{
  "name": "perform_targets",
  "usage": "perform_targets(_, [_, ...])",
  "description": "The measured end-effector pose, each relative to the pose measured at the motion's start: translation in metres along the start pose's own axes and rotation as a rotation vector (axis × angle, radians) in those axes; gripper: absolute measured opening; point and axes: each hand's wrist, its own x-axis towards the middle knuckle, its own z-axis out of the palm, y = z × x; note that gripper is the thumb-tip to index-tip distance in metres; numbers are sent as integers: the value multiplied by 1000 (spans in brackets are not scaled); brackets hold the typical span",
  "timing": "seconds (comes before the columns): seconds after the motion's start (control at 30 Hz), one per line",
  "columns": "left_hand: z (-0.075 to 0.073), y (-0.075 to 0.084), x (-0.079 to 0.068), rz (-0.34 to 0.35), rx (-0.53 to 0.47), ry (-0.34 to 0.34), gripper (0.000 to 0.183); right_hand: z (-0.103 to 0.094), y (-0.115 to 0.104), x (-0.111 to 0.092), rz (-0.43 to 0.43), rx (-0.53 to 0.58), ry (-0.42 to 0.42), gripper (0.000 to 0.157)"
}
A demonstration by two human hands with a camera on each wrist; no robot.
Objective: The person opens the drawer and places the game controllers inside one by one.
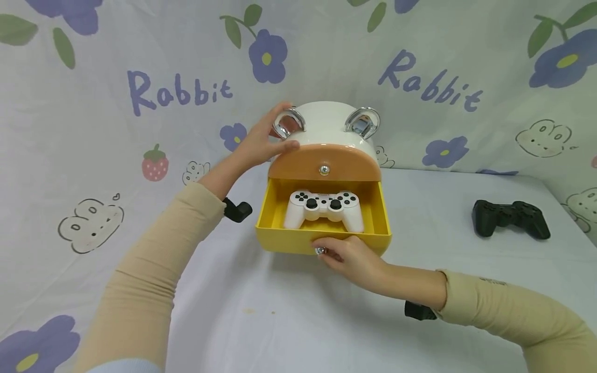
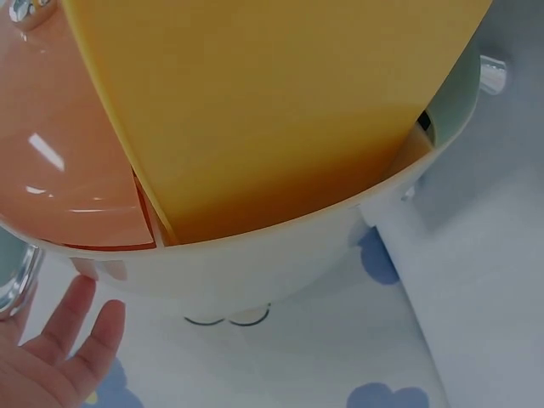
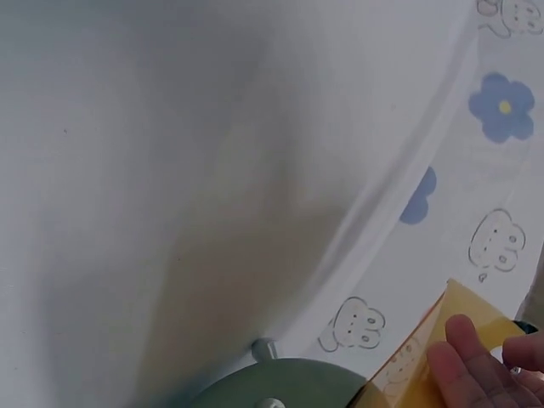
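Note:
A storage box with a white rounded top (image 1: 328, 116) and two silver ears stands in the middle. Its yellow lower drawer (image 1: 266, 239) is pulled out, and a white game controller (image 1: 324, 204) lies inside. Above it, the orange upper drawer (image 1: 298, 163) is closed. My left hand (image 1: 266, 137) rests on the box's upper left beside the silver ear (image 1: 282, 132), thumb along the front and fingers behind. In the left wrist view its fingers (image 2: 100, 340) lie extended at the box's side. My right hand (image 1: 356, 261) pinches the drawer's silver knob (image 1: 320, 250).
A black game controller (image 1: 510, 218) lies on the white table (image 1: 443, 243) to the right. Behind the box hangs a cloth (image 1: 326, 52) printed with flowers, rabbits and lettering. Black wrist mounts (image 1: 237, 211) stick out below both sleeves.

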Motion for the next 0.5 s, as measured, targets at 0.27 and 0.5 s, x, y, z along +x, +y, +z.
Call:
perform_targets(0.27, [0,-1,1,-3,3,0,82,-2,2,6,-14,-11,3,20])
perform_targets(0.5, [0,-1,1,-4,-1,-3,82,-3,15,17,-10,-26,58,18])
